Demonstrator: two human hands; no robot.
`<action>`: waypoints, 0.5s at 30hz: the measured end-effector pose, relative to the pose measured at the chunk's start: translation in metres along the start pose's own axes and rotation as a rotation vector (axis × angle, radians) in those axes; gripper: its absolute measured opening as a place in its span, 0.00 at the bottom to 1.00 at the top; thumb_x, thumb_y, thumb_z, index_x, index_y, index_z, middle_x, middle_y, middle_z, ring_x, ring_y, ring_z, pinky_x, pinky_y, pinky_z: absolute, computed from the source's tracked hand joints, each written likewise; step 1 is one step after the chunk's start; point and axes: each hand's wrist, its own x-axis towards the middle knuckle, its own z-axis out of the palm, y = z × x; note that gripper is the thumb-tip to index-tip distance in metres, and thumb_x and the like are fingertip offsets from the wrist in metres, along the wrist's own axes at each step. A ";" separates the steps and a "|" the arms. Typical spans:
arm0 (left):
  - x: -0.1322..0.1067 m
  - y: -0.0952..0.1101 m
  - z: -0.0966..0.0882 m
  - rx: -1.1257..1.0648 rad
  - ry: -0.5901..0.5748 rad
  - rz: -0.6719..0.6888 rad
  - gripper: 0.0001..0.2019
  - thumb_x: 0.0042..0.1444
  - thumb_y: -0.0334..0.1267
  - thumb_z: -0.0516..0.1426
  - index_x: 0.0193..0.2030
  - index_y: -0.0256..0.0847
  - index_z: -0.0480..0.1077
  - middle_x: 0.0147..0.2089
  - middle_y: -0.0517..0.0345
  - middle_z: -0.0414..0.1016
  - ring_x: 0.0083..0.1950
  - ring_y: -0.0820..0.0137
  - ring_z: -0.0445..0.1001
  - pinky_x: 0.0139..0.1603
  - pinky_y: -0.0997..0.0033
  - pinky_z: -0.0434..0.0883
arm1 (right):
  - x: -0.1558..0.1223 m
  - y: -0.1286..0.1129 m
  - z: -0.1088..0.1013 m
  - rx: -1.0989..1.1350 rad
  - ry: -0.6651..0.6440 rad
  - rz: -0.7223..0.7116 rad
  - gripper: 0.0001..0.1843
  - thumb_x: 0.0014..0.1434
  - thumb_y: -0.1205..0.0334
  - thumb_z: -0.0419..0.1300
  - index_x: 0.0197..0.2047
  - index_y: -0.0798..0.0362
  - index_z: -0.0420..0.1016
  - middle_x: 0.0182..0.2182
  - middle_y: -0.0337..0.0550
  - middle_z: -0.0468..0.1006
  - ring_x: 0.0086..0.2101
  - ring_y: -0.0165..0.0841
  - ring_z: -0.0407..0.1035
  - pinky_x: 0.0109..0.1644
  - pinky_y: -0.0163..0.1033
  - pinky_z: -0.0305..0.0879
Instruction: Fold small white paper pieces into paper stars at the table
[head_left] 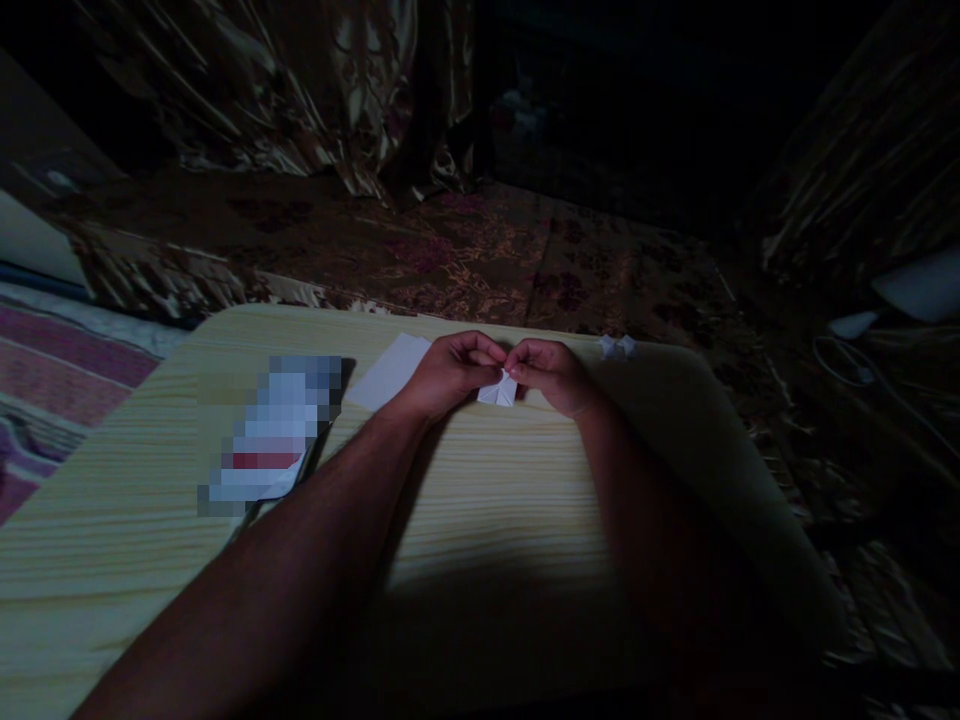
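Note:
A small folded white paper piece (498, 391) lies between both hands on a pale wooden table (487, 500). My left hand (448, 372) curls over its left side, fingertips pinching the paper's top. From the right, my right hand (551, 372) pinches the same piece. A flat white sheet (386, 371) lies just behind my left hand.
A blurred white and red rectangular object (271, 432) lies on the table's left part. Two tiny folded white paper pieces (617, 346) sit near the far right edge. Patterned brown fabric (420, 240) covers the floor beyond, and a striped mat (52, 370) lies at left.

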 end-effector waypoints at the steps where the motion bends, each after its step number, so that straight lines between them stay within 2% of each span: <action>1: 0.000 0.001 0.000 0.008 -0.002 0.007 0.14 0.39 0.31 0.67 0.35 0.35 0.73 0.27 0.58 0.76 0.24 0.74 0.72 0.27 0.75 0.66 | 0.000 0.001 0.000 0.005 0.000 -0.006 0.16 0.48 0.51 0.68 0.33 0.55 0.73 0.26 0.38 0.75 0.25 0.27 0.68 0.29 0.33 0.66; 7: -0.001 0.003 0.000 0.032 -0.027 0.004 0.15 0.40 0.30 0.66 0.37 0.34 0.71 0.27 0.59 0.76 0.25 0.74 0.72 0.29 0.75 0.67 | 0.001 0.005 -0.001 0.046 -0.003 -0.054 0.14 0.49 0.54 0.68 0.33 0.55 0.72 0.25 0.37 0.75 0.24 0.26 0.68 0.29 0.32 0.65; 15: 0.000 0.004 -0.002 0.055 -0.077 -0.020 0.19 0.39 0.27 0.65 0.40 0.37 0.68 0.27 0.61 0.76 0.25 0.73 0.72 0.29 0.74 0.67 | 0.001 0.003 -0.001 -0.020 0.006 -0.051 0.14 0.49 0.53 0.68 0.32 0.55 0.74 0.26 0.38 0.75 0.26 0.28 0.68 0.30 0.33 0.67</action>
